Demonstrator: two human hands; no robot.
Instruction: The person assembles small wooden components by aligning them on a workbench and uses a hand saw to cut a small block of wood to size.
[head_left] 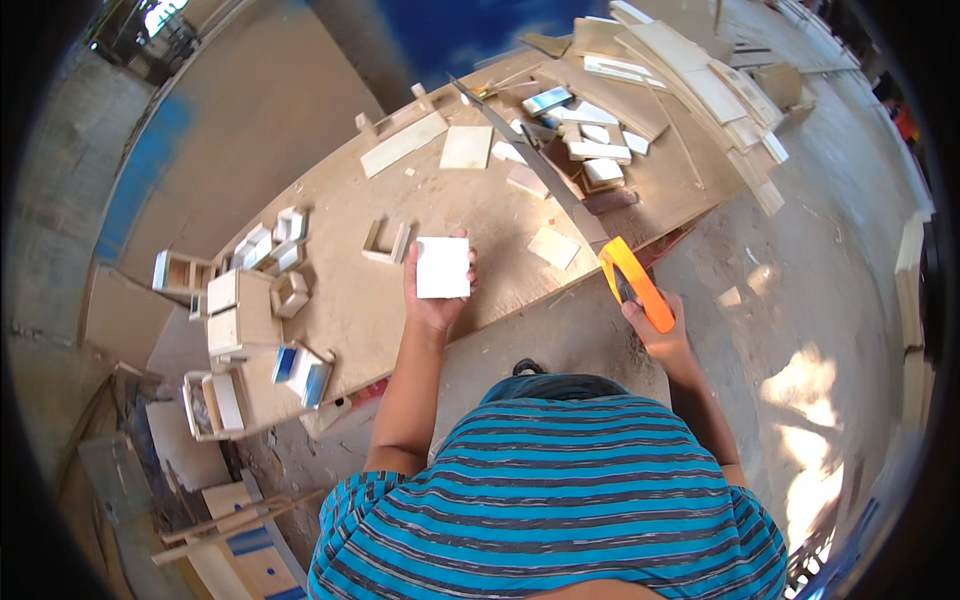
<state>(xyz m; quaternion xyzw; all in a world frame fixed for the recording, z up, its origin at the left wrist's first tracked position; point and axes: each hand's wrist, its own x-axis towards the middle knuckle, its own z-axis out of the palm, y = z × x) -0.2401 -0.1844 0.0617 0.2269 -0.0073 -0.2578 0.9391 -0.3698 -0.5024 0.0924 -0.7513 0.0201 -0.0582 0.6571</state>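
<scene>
My left hand (436,309) is closed round a small white square board (442,267), fingertips showing along its right edge, over the workbench (490,220). Out past the bench's near edge on the right, my right hand (660,318) grips the orange handle of a hand saw (640,285). The long dark blade points up and left across the bench, toward its far side. Beside the white board, on its left, lies a three-sided wooden frame (398,243). A thin pale wooden square (553,247) rests on the bench between the board and the saw handle.
Several small wooden boxes (240,310) cluster at the bench's left end. Wood offcuts (600,145) are heaped at the far right, near long planks (690,75). Two flat pale pieces, one a square board (466,147), lie farther back. Scrap wood (240,540) covers the floor at lower left.
</scene>
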